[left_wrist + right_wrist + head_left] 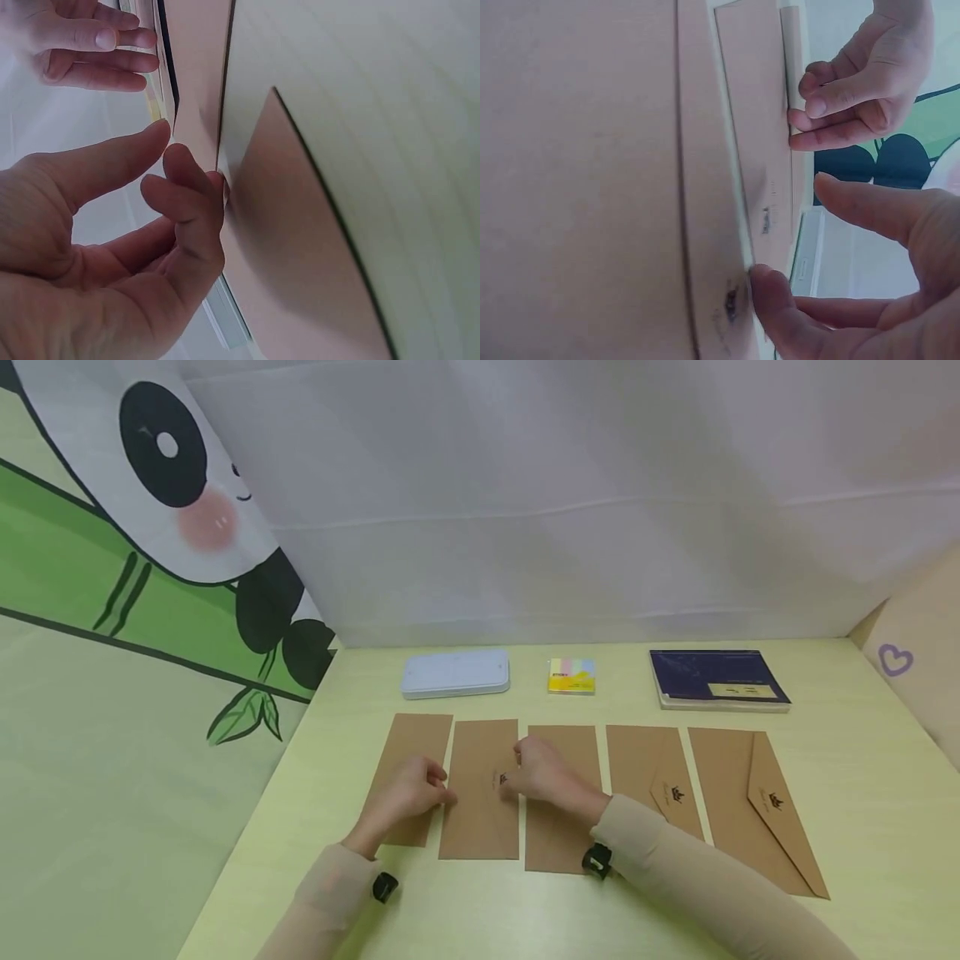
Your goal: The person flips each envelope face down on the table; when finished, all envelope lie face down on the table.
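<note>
1. The worktop (450, 910) is carrying five brown envelopes (555, 842), contents unseen.
2. One envelope (480, 810) is lying between left hand (411, 791) and right hand (546, 774), its long axis running away from the person, neither hand clearly nearer.
3. Both hands are curving loosely at that envelope's side edges, visibly gripping nothing.

Soft light casts faint shadows on the table (480, 914); both wrist views look dimmer, hazier.

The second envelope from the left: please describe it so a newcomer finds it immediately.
On the pale table, five brown envelopes lie in a row. Take the second envelope from the left; only this one has the left hand and the right hand both overlapping it.
</note>
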The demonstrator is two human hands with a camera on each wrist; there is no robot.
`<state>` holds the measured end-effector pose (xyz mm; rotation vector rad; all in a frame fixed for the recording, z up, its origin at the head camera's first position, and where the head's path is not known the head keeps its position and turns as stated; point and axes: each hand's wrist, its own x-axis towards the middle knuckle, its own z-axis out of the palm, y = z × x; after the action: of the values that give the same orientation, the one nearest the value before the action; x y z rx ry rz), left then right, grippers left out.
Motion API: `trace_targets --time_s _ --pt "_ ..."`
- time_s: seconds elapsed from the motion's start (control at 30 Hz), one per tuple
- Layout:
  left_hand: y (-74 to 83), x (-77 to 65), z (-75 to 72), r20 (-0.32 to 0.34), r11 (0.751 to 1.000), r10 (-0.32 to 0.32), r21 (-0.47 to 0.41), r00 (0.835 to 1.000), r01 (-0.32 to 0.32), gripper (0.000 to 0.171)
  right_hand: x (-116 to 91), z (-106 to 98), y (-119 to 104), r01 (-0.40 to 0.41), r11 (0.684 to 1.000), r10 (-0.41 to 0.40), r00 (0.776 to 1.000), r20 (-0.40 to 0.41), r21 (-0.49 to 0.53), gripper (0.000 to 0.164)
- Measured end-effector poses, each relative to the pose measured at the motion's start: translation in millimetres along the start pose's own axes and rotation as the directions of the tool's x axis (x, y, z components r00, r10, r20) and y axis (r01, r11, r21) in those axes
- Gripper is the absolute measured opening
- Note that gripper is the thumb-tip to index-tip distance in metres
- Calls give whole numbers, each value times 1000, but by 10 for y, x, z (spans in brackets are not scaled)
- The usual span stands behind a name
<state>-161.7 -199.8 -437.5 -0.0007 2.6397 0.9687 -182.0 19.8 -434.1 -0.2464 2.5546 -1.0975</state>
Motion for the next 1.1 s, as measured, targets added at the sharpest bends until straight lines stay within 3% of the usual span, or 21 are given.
trace_targets --time_s 0.13,0.37,0.77,1.1 --pt "6 -2 11 -8 1000 1 7 1000 -1 34 17 -15 -25 -27 999 27 1000 6 -20 45" --pt "7 17 18 -36 999 16 42 999 -15 31 -2 -16 -77 -60 998 60 998 20 11 81" --pt "12 18 43 -45 996 36 81 998 -32 26 9 -28 -45 -126 982 121 992 40 142 77" --pt "20 39 68 -49 993 67 105 997 -62 29 8 -42 -15 -126 982 119 991 53 143 73"
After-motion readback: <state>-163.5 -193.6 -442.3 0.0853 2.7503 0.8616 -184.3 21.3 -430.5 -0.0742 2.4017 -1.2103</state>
